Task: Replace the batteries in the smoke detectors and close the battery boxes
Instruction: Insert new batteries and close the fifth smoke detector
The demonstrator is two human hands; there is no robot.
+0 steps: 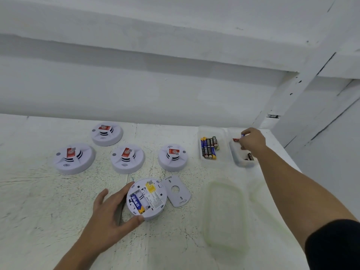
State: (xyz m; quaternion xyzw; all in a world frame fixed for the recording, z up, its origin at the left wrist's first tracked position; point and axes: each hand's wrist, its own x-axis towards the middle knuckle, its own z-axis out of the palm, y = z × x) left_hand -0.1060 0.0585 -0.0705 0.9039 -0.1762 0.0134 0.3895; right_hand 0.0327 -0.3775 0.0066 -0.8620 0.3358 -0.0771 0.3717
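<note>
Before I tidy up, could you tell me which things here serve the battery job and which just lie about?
Job now: open detector, cover plate, held battery, left battery tub, right battery tub.
Idle, needed later: four other detectors, two tub lids.

One round white plastic smoke detector [147, 198] is flipped belly-up at the front of the tabletop [39, 211], left grip [109, 217] round its rim. Bay's open: one blue-and-yellow battery [137, 203] in one slot, the other slot bare. Its pale grey back cover [176, 190] lies just right of it. Four more white detectors [107, 133] [74, 158] [128, 158] [173, 157] sit face-up behind, red stickers on top. Back right there's a clear plastic box of mixed batteries [209, 148], and the right grip [252, 141] pinches a blue-tipped battery [242, 135] over a second clear box [243, 161].
</note>
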